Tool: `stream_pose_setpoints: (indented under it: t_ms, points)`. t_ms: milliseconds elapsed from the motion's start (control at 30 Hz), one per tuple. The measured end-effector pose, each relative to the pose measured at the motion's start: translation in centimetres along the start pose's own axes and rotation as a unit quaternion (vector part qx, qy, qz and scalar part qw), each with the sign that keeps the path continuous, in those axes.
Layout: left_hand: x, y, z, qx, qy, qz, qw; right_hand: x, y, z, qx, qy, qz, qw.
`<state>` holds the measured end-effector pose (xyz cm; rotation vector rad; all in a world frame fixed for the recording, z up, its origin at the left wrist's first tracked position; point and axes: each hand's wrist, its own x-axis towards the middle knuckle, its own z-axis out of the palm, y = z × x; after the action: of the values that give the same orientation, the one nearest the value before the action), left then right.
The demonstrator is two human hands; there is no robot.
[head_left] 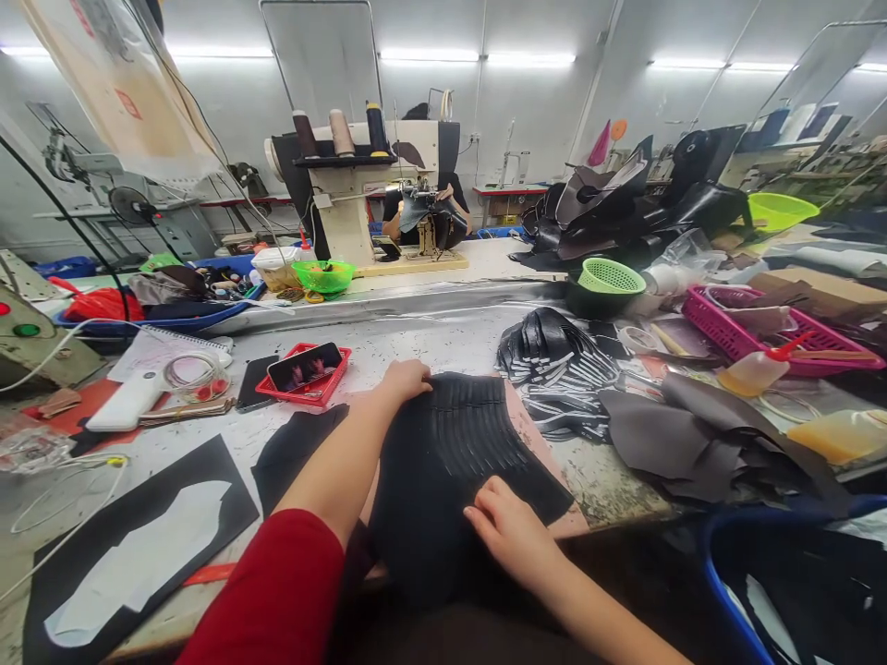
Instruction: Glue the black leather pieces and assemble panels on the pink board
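Observation:
A black panel of sheet material lies in front of me, with rows of narrow curved strips across its upper part. It rests partly on a pinkish board and hangs toward the table's near edge. At the panel's top left corner, my left hand is closed on the edge, fingertips bent down. My right hand lies over the panel below the strips, its fingers curled in and thumb beside them; whatever they pinch is hidden. To the right sits a bundle of black strips with white ends.
A phone leans in a red tray. Behind stands a sewing machine with thread spools. Dark sheets, a glue bottle and a magenta basket are right; a blue tub stands below. A white template lies left.

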<state>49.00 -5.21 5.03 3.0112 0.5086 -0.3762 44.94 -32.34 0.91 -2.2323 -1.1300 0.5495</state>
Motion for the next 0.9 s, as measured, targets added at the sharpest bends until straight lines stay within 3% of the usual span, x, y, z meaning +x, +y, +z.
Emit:
stream_pose_setpoints:
  t_ms: [100, 433, 900]
  points:
    - [-0.6, -0.2, 0.2, -0.001, 0.017, -0.015, 1.0, -0.3, 0.2, 0.4, 0.029, 0.017, -0.008, 0.999]
    - [-0.5, -1.0, 0.3, -0.013, 0.003, -0.022, 1.0, -0.4, -0.8, -0.4, -0.011, -0.046, 0.026, 0.999]
    - [-1.0, 0.2, 1.2, 0.012, 0.054, -0.058, 0.997, -0.3, -0.6, 0.3, -0.036, -0.007, 0.02, 0.999]
